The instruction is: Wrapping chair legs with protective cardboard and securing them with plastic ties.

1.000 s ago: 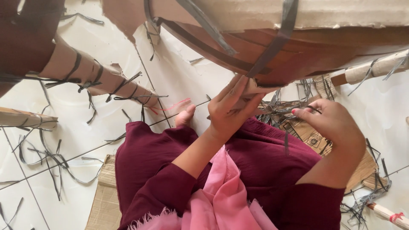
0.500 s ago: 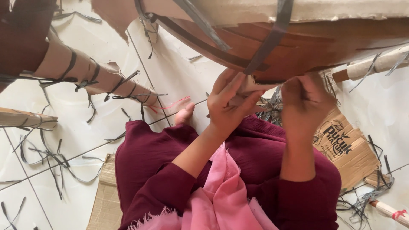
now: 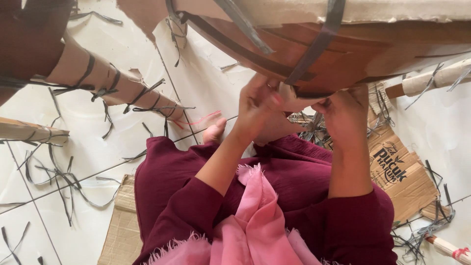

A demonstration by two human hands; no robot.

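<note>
Both hands are raised to the underside of a brown wooden piece (image 3: 343, 44) wrapped in torn paper (image 3: 314, 12) and dark straps (image 3: 324, 34), held above the lap. The left hand (image 3: 260, 105) has its fingers curled on a pale flap of the paper (image 3: 294, 98) at the wood's lower edge, while the right hand (image 3: 346, 110) presses up just beside it, its fingers seemingly bent against the wood, though their tips are hidden. Cut strap bits (image 3: 54, 172) litter the white tile floor (image 3: 206, 83), and flattened cardboard (image 3: 402, 172) lies at the right.

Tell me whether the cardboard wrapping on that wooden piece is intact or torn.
Torn. The cardboard wrapping ends in a ragged edge, baring brown wood under dark straps; both hands, left and right, work at that edge.
</note>
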